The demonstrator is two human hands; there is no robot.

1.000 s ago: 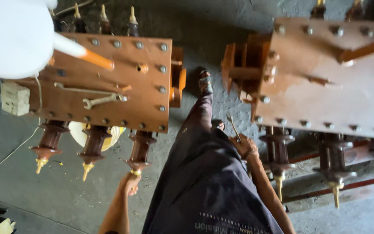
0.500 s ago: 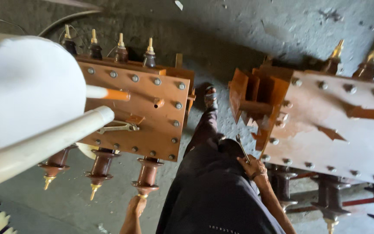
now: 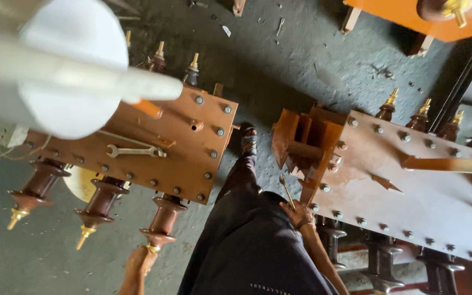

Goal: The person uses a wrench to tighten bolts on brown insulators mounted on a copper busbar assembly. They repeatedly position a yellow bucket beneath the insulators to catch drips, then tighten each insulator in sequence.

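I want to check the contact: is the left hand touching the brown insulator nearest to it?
Touching. The head view shows the left hand with its fingers at the brass tip of the brown insulator; no gap shows.

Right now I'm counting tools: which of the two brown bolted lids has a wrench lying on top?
The left brown lid: a silver open-ended wrench lies flat on it. The right lid carries none.

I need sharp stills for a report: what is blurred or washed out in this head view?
Head view: the white cylinder at upper left is out of focus and overexposed; the wrench on the brown lid is sharp; the right hand looks slightly soft.
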